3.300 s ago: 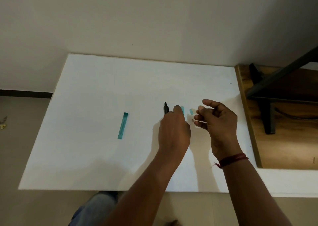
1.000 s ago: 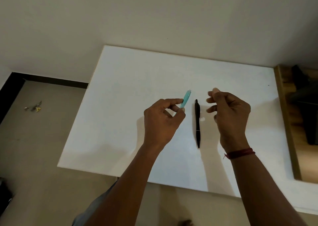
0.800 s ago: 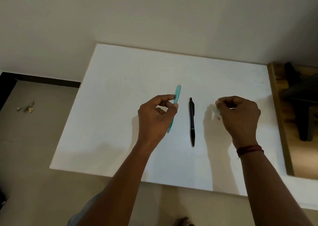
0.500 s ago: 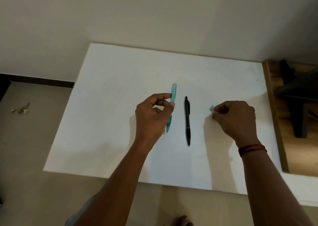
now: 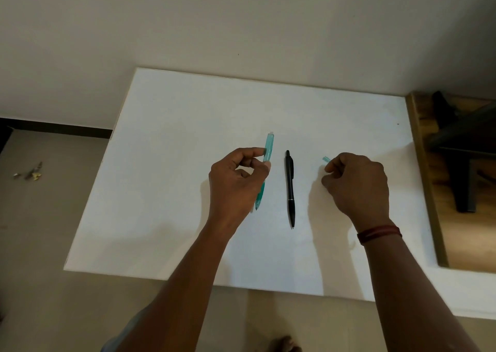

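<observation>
My left hand [image 5: 236, 182] pinches a translucent teal pen [image 5: 268, 147] between thumb and fingers, holding it just above the white board [image 5: 166, 169], tip toward me. A black pen [image 5: 290, 188] lies on the board between my hands, tip toward me. My right hand [image 5: 357, 185], with a red thread on its wrist, has curled fingers that pinch a small teal piece [image 5: 326, 159], whose end sticks out to the left of the fingertips.
The white board sits low over a beige floor, its back edge against the wall. A wooden surface [image 5: 440, 180] with dark furniture legs [image 5: 461, 169] borders it on the right. Small debris [image 5: 32, 173] lies on the floor at left.
My right hand has turned palm down and dropped toward the board, the teal piece now showing at its fingertips. The teal pen in my left hand has swung upright, parallel to the black pen.
</observation>
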